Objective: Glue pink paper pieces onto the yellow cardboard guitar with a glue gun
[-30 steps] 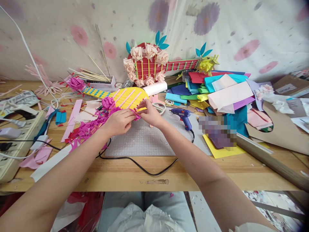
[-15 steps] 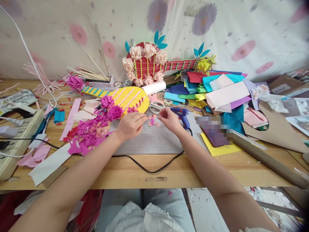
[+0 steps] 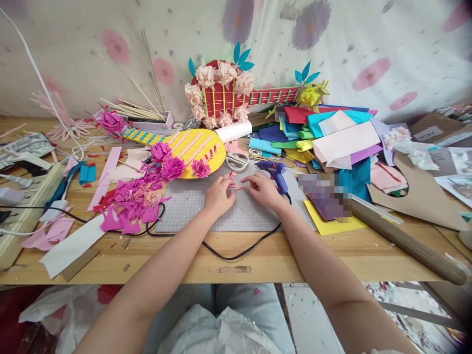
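On the grey cutting mat (image 3: 191, 216), small pink paper pieces (image 3: 232, 183) lie between my two hands. My left hand (image 3: 219, 197) rests over their left side, its thumb and fingertips parted and touching or nearly touching the pieces. From the right, my right hand (image 3: 263, 191) reaches toward them with fingers stretched and apart, holding nothing that I can see. Just behind is a pair of scissors (image 3: 238, 162) with pale handles. A blue hot glue gun (image 3: 275, 173) lies beside my right hand. The yellow paper guitar (image 3: 199, 152) with magenta flowers (image 3: 173, 168) sits behind my left hand.
A heap of magenta paper scraps (image 3: 134, 201) lies left of the mat. A black cord (image 3: 236, 256) loops along the front. A red paper guitar (image 3: 217, 96) leans at the back. Right are coloured paper sheets (image 3: 342, 142), a phone (image 3: 326, 199) and a wooden stick (image 3: 409, 243).
My left hand has moved right and down from the yellow guitar's edge to the pink pieces. My right hand has lowered to the mat, its fingers spreading. A magenta flower on the guitar is now uncovered.
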Demonstrator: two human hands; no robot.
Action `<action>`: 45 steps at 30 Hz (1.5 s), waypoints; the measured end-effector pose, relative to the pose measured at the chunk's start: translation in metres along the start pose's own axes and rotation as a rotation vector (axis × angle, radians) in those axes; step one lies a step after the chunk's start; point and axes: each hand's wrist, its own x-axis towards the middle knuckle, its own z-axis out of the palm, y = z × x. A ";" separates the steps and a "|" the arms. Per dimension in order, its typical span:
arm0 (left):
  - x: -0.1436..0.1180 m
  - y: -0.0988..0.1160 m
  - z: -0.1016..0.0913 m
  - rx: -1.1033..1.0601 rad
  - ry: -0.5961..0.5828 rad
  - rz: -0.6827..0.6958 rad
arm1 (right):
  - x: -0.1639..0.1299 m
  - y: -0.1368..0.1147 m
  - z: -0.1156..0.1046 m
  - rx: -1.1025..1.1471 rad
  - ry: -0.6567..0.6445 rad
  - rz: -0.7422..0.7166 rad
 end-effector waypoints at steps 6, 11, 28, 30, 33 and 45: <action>-0.005 -0.003 0.002 -0.054 0.028 0.031 | 0.003 0.002 0.010 -0.090 -0.042 -0.024; -0.005 -0.001 -0.001 -0.143 0.069 0.014 | 0.004 0.000 0.012 0.062 0.037 0.019; 0.000 -0.011 0.008 -0.423 0.111 -0.234 | 0.004 -0.011 0.014 0.254 0.182 0.100; 0.000 -0.014 0.009 -0.467 0.124 -0.255 | 0.003 -0.005 0.014 0.115 0.170 0.057; 0.001 -0.016 0.010 -0.533 0.159 -0.300 | 0.002 0.004 0.012 -0.057 0.081 0.006; 0.000 -0.019 0.009 -0.638 0.137 -0.299 | -0.016 0.014 -0.031 0.220 -0.125 0.201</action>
